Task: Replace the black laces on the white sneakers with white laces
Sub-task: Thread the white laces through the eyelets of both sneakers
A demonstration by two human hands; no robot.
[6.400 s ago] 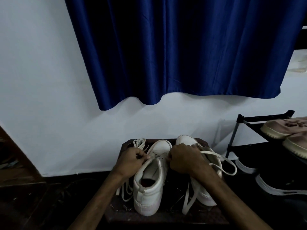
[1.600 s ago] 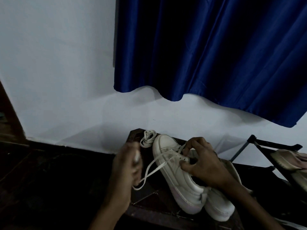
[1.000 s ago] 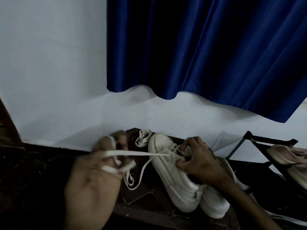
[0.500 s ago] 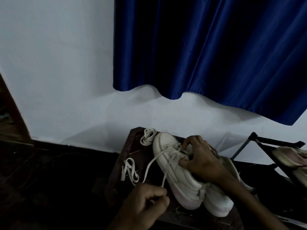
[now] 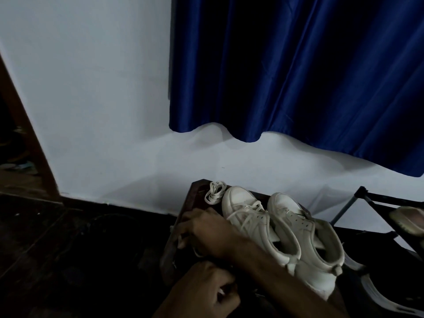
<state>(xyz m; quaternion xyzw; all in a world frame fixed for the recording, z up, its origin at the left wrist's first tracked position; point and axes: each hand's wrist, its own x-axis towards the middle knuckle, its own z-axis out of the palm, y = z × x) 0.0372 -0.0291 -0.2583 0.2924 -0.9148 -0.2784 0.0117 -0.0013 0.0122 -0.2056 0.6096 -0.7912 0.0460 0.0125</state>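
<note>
Two white sneakers stand side by side on a dark wooden stool (image 5: 183,216), toes toward the wall. The left sneaker (image 5: 250,223) has a white lace threaded through its front eyelets; the right sneaker (image 5: 307,235) shows bare eyelets. A coiled white lace (image 5: 214,192) lies at the stool's far left corner. My right hand (image 5: 206,232) reaches across to the stool's left side, fingers curled over a loose white lace (image 5: 181,239). My left hand (image 5: 206,294) is low at the front, fist closed, pinching a white lace tip (image 5: 221,291).
A black shoe rack (image 5: 362,198) with other shoes (image 5: 406,220) stands right of the stool. A white wall and a blue curtain (image 5: 298,76) are behind. Dark floor lies to the left, with a wooden door frame (image 5: 25,125) at the far left.
My right hand let go of the left sneaker and moved left onto the loose lace. The left sneaker now sits flat. My left hand stays low, still closed.
</note>
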